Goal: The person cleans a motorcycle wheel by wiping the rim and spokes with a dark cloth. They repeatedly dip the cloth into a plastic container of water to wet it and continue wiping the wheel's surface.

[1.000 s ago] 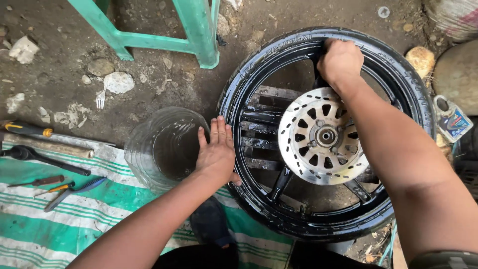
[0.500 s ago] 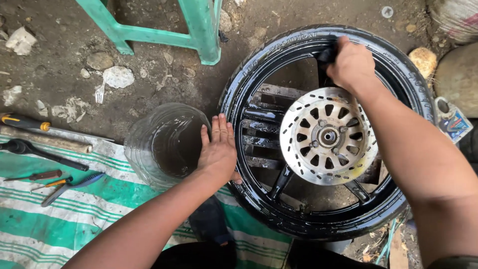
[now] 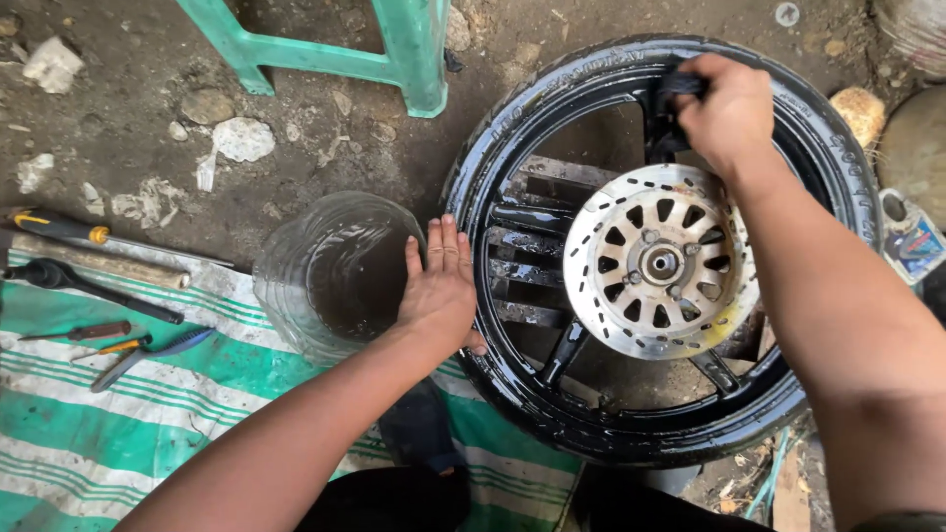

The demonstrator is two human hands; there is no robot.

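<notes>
While the left hand (image 3: pixel 440 286) steadies it, the wheel (image 3: pixel 552 394) lies flat, brake disc (image 3: pixel 660 261) facing up.

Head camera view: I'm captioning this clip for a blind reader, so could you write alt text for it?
A person's right hand presses a dark cloth against a wet black motorcycle wheel lying flat on dirt, its silver brake disc facing up. The left hand rests flat at the tyre's edge, beside a clear plastic container.

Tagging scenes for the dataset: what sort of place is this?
Probably an informal outdoor motorcycle repair spot. A black wheel with a brake disc lies on bare dirt ground; hand tools lie on a striped mat beside it.
</notes>
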